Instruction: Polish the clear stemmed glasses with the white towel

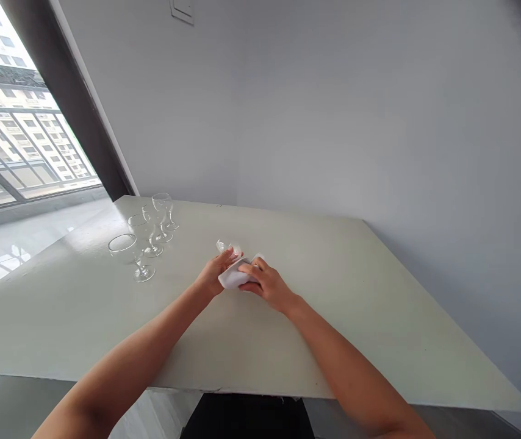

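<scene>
Over the middle of the table, my left hand [215, 272] is closed around a clear wine glass [222, 246]. The glass lies tilted, with one end sticking out past my fingers on the far side; the rest is hidden. My right hand [270, 285] grips a white cloth [232, 278], pinched between thumb and fingers. The cloth is pressed against the glass, right beside my left hand. Whether it reaches inside the bowl I cannot tell.
Several clear stemmed glasses stand upright in a row on the left of the table, the nearest wine glass [144, 272] closest to my left forearm. The pale table [356, 317] meets a grey wall [334, 110] behind. A window [22, 122] is at the left.
</scene>
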Motion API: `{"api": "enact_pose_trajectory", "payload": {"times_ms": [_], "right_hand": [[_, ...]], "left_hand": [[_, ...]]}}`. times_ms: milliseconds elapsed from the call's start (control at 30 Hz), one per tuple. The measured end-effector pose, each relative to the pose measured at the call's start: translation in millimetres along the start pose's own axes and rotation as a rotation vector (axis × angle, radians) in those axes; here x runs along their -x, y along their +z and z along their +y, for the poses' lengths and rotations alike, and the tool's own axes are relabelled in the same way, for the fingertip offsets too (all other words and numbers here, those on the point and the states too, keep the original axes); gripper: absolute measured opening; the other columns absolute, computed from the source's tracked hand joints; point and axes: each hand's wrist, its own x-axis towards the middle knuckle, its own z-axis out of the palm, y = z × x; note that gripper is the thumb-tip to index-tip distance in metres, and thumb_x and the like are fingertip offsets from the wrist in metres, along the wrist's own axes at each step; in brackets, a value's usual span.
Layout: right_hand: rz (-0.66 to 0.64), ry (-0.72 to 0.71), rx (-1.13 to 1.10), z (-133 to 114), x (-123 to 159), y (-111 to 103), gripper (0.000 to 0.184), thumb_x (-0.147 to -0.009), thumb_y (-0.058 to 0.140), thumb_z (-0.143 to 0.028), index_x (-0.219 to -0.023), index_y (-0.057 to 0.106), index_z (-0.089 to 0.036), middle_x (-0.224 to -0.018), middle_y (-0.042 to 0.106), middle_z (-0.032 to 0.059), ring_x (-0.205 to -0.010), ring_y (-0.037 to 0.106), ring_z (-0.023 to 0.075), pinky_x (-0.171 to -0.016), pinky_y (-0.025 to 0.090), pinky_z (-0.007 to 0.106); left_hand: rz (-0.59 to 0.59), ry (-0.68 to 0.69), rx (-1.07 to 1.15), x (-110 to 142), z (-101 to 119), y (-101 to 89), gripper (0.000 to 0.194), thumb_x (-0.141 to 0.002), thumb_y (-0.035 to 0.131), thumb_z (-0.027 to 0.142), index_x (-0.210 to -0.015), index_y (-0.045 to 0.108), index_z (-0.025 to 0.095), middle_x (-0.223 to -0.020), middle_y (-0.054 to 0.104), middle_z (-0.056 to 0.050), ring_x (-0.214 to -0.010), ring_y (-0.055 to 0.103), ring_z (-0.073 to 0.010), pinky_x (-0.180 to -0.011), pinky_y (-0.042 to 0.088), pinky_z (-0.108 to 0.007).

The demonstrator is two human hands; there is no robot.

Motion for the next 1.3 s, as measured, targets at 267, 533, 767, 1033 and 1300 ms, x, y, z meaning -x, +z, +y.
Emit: {"api": "enact_pose_trajectory", "payload": {"times_ms": [267, 533, 767, 1033, 1300], "right_hand": [[-0.013, 0.357, -0.55, 13.8, -4.5, -5.9, 0.04, -0.073, 0.054, -0.056, -0.088, 0.058, -0.019, -0.068, 0.054, -0.0009, -0.052, 0.051, 0.0128, -0.045, 0.04, 0.025], [0.245, 0.184, 0.162, -18.1, -17.4, -29.2, 0.025, -0.081, 0.051, -0.045, -0.091, 0.065, -0.028, -0.099, 0.059, 0.0041, -0.068, 0.053, 0.016, -0.068, 0.038, 0.032], [0.126, 0.07, 0.207, -4.3, -43.7, 3.9, 0.019, -0.079, 0.055, -0.039, -0.091, 0.059, -0.025, -0.081, 0.06, 0.0028, -0.067, 0.052, 0.0166, -0.065, 0.037, 0.029], [0.442, 0.299, 0.11, 57.5, -39.9, -40.6, 0.015, -0.068, 0.058, -0.025, -0.082, 0.057, -0.021, -0.066, 0.058, -0.004, -0.054, 0.052, 0.0099, -0.059, 0.042, 0.024], [0.851, 0.613, 0.138, 148.5, -4.3, -177.2, 0.018, -0.07, 0.054, -0.023, -0.087, 0.05, -0.015, -0.069, 0.057, 0.0012, -0.048, 0.055, 0.0103, -0.045, 0.045, 0.022]], "left_hand": [[0.135, 0.389, 0.127, 2.7, 27.7, 1.9, 0.025, -0.075, 0.062, 0.033, -0.092, 0.051, 0.018, -0.105, 0.059, -0.005, -0.087, 0.063, -0.0147, -0.08, 0.05, -0.028], [0.211, 0.701, -0.284, 11.5, 16.7, 11.4, 0.059, -0.068, 0.069, 0.032, -0.116, 0.035, 0.026, -0.121, 0.048, -0.008, -0.091, 0.062, -0.0191, -0.09, 0.044, -0.042], [0.16, 0.694, -0.394, 13.4, -10.2, 21.3, 0.067, -0.072, 0.064, 0.035, -0.126, 0.026, 0.029, -0.131, 0.039, -0.013, -0.112, 0.051, -0.0232, -0.091, 0.043, -0.041], [0.066, 0.48, -1.119, -10.7, -41.1, -1.4, 0.067, -0.072, 0.06, 0.046, -0.131, 0.035, 0.026, -0.136, 0.04, -0.01, -0.126, 0.036, -0.0266, -0.102, 0.029, -0.045], [-0.125, 0.527, -1.524, -8.9, -49.5, -0.7, 0.04, -0.078, 0.051, 0.048, -0.114, 0.057, 0.029, -0.131, 0.048, -0.003, -0.126, 0.035, -0.0232, -0.107, 0.022, -0.043]]}}
